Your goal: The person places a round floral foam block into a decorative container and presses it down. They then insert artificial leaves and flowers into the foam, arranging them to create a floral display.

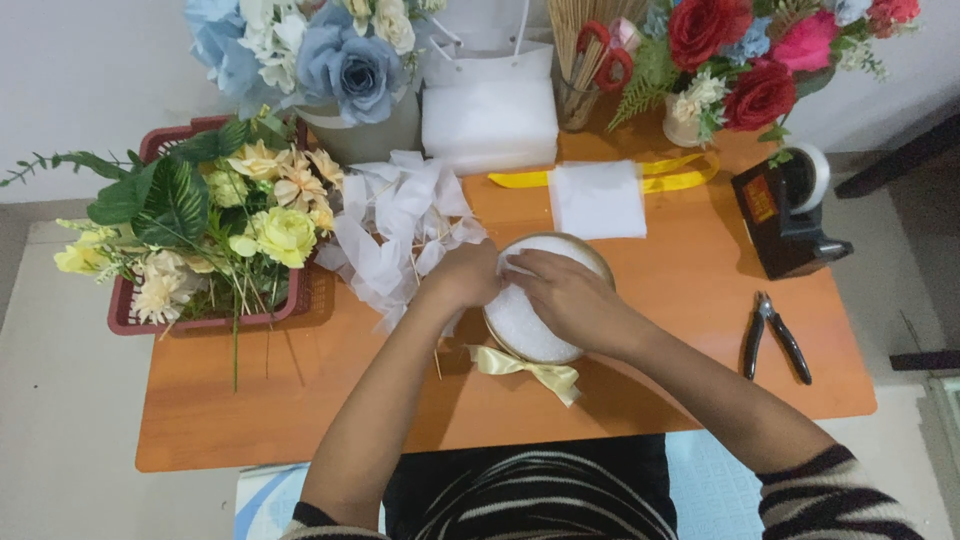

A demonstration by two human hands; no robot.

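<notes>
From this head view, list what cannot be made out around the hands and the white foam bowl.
- Foam surface in the bowl: its top part is covered by the right hand.
- Left hand fingertips: tucked at the rim, so its grip is unclear.
- Red and blue bouquets: cut off by the top edge.
- Basket floor: buried under yellow flowers.

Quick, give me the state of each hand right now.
Left hand: grip curled on the rim of the round white foam-filled bowl, fingers hidden.
Right hand: fingers bent, pressing on the white foam in that bowl; whether it grips cannot be told.
</notes>
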